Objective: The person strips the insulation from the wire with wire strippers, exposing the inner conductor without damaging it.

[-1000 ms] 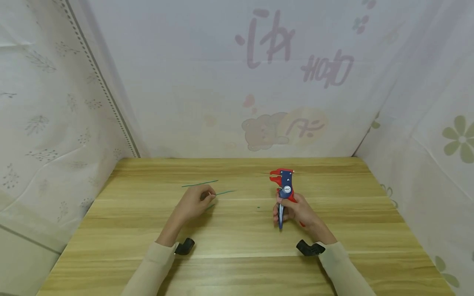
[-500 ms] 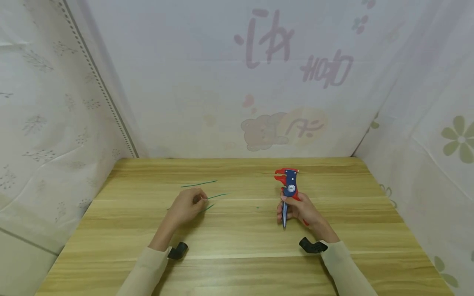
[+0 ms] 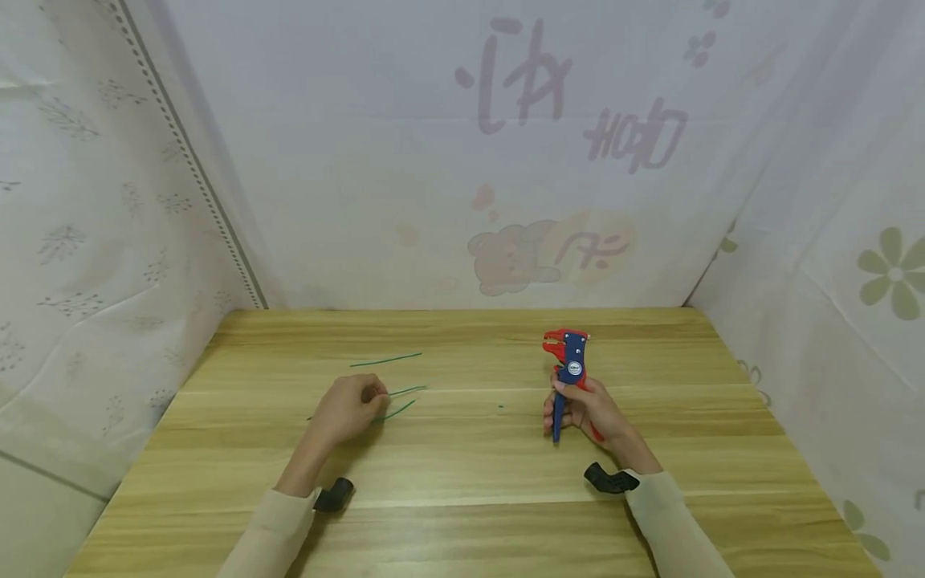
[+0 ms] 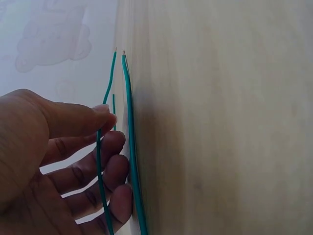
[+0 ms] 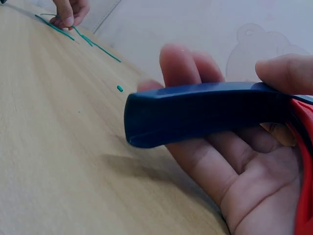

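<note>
My left hand [image 3: 348, 411] pinches a thin green wire [image 4: 100, 166] between thumb and index finger, its other fingers loosely curled. At the top of that wire a short bare tip shows in the left wrist view. A second green wire [image 4: 130, 107], also bare at its tip, lies on the table beside this hand. Beyond the hand lies a third green wire [image 3: 385, 360]. My right hand [image 3: 594, 408] holds a red and blue wire stripper [image 3: 574, 369] upright, thumb against the handle. The stripper's red jaws point left with a gap between them.
A tiny green piece of insulation [image 3: 501, 407] lies on the wooden table [image 3: 462, 466] between the hands. Printed cloth [image 3: 361, 160] hangs behind the table and along both sides.
My left hand has drawn back left and toward me with its wire, uncovering more of the near wire. The right hand has shifted slightly right with the stripper.
</note>
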Available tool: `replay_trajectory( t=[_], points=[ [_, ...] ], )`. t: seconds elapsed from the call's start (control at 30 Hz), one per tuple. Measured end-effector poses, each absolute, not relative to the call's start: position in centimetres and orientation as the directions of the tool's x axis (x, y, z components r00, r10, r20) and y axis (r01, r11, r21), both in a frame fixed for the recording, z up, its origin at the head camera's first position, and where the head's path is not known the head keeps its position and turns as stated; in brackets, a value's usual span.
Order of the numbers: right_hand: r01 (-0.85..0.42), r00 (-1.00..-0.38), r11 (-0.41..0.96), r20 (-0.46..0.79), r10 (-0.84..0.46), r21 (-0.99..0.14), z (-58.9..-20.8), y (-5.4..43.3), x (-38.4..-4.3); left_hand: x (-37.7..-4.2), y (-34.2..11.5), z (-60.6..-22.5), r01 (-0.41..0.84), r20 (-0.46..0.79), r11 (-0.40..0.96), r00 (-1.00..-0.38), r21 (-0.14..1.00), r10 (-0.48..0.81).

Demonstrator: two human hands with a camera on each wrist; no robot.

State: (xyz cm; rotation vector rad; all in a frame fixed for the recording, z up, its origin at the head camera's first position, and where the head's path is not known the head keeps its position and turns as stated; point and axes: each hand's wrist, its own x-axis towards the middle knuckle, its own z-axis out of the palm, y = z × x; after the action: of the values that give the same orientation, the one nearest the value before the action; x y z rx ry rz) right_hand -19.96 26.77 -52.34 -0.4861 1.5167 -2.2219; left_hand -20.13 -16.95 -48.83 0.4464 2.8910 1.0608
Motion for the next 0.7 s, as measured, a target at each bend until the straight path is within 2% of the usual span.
replay_trajectory(
  t=[0.2, 0.7],
  points=[
    [0.137, -0.849, -0.383, 0.091, -0.52, -0.913, -52.65, 26.8, -19.95, -19.95, -17.4, -48.55, 0.214, 0.052, 0.759, -0.972, 0.615, 0.231],
    [0.144, -0.856, -0.385, 0.081, -0.511, -0.911, -52.66, 26.9, -19.93, -19.87, -17.57, -48.0, 0.162, -0.005, 0.812, -0.98, 0.561, 0.199]
  ],
)
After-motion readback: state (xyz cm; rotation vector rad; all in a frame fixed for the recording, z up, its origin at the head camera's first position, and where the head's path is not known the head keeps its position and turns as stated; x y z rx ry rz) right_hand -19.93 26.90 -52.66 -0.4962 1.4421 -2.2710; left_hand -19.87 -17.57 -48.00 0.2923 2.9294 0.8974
